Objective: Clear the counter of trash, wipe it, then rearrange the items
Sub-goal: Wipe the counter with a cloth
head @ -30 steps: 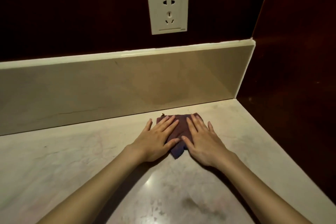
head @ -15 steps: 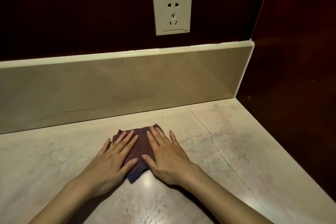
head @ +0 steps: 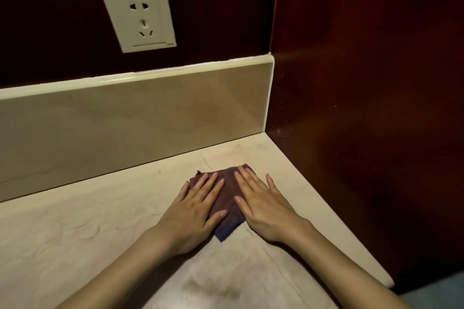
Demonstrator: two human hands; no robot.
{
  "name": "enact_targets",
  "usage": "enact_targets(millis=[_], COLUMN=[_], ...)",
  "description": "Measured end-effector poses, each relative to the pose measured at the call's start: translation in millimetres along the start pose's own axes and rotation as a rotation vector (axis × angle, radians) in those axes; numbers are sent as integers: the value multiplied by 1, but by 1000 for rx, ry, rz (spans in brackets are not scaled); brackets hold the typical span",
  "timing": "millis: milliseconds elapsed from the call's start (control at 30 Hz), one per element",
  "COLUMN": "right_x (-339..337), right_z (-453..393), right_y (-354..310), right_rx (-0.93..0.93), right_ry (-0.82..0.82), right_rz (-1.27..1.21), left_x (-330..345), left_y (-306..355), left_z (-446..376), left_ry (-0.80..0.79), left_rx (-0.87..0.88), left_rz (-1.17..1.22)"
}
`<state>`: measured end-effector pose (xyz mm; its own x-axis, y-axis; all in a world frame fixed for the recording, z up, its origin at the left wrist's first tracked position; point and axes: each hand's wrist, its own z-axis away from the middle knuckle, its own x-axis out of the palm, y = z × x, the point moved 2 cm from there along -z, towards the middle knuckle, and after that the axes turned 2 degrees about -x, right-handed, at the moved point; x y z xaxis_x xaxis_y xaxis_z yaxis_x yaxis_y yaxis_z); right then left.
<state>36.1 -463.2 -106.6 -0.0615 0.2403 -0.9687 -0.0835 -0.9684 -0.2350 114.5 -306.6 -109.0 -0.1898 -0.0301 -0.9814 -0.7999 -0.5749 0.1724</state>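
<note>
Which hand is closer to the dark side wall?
The right hand. It presses the cloth on the wall's side; the left hand lies farther away, on the cloth's other side.

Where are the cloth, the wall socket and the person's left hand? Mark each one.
cloth (head: 227, 192), head view: bare middle between the hands.
wall socket (head: 138, 19), head view: centre of its faceplate.
left hand (head: 192, 216), head view: back of the hand.

Pale marble counter (head: 75, 233) under purple cloth (head: 227, 190)
</note>
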Motion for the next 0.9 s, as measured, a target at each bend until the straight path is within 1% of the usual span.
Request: enact_targets(millis=[267,400,567,733,900], right_x=[-9,-10,-11,-5,7], right_z=[25,28,27,29,36], right_y=[58,61,61,45,-7], right_rx=[157,160,144,111,39], right_ry=[71,82,40,4,-12], right_rz=[36,48,61,76,59], left_x=[2,1,0,-1,1], left_y=[53,63,56,43,10], left_z=[-55,-65,-56,-27,23], left_ry=[-30,-63,-67,-45,-69], left_rx=[104,109,97,79,42], left_rz=[-26,-19,-27,-11,-52])
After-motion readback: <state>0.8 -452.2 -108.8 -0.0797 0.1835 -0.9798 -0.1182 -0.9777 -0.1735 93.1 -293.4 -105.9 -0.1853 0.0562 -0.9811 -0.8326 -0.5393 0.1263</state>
